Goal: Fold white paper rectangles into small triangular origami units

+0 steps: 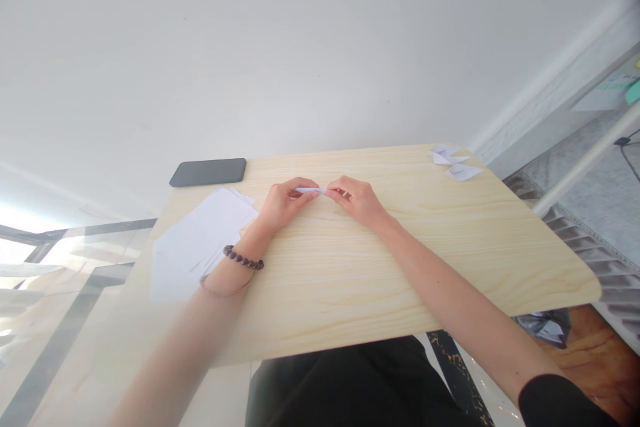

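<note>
Folded white paper (311,190) is pinched between thumb and fingers of both hands, left hand (286,203) and right hand (356,199), over the tabletop (320,307) toward its far edge. A dark phone (208,172) fills the far left corner; loose sheets (200,240) crowd the left forearm; folded pieces (457,165) sit at the far right corner. Wood shows toward the near and right edges.

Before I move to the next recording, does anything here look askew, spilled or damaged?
Only mildly: the white paper sheets at the left of the table lie fanned out with uneven edges, not squared up. I see nothing spilled or damaged; the left hand and right hand hold a small folded paper.
</note>
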Tool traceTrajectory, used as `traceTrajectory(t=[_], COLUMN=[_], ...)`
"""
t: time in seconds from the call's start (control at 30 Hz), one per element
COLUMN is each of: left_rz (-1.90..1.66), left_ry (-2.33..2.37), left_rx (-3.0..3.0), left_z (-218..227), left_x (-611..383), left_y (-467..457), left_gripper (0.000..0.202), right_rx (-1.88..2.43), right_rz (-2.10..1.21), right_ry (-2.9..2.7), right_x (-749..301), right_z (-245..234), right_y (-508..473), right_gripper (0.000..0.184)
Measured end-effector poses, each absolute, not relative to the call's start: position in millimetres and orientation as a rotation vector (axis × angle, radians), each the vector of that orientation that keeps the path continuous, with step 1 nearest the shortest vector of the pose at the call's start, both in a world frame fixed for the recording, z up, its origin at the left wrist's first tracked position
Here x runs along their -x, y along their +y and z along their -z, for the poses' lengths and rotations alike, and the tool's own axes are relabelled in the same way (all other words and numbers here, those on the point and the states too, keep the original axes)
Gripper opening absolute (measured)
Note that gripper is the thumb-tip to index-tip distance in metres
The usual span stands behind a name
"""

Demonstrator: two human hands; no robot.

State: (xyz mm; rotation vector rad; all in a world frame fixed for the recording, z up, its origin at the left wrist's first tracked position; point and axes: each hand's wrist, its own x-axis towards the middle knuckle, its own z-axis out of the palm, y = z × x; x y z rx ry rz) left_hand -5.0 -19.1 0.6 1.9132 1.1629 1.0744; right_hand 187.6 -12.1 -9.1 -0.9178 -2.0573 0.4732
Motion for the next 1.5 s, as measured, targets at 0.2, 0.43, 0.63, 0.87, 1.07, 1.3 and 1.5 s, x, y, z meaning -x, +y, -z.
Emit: traceTrajectory(t=[0.2, 0.43, 0.63, 0.87, 1.07, 1.3, 1.5], left_rz=[-1.038, -1.055, -1.040, -1.039, -0.964, -0.909, -0.941], left_ry=[1.182, 1.277, 1.288, 1.280, 1.265, 1.377, 1.419], left_rx=[-2.005, -1.916, -1.888, -1.732, -1.754, -1.887, -1.805], left_z=[-6, -4, -3, 0, 3, -2, -2], left_x=[7, 6, 7, 6, 8, 8, 5], left_y=[-19, -18, -18, -18, -16, -16, -20], left_gripper=[0.025, 0.028, 0.031, 0.038, 0.036, 0.033, 0.036], right_rx=[0.915, 0.925, 0.958, 0.981, 0.999, 1.023, 1.034], right_rz=[-0.416, -0.398, -0.373, -0.431, -0.511, -0.490, -0.439], right_ry=[-2.099, -2.085, -2.092, -2.034, -1.968, -2.018, -2.025], right_x=[-187, -188, -187, -186, -188, -186, -188], right_z=[13, 13, 11, 11, 10, 10, 11], right_y=[-11, -11, -11, -12, -13, -13, -12], right_gripper=[0.026, 0.026, 0.026, 0.026, 0.027, 0.030, 0.029])
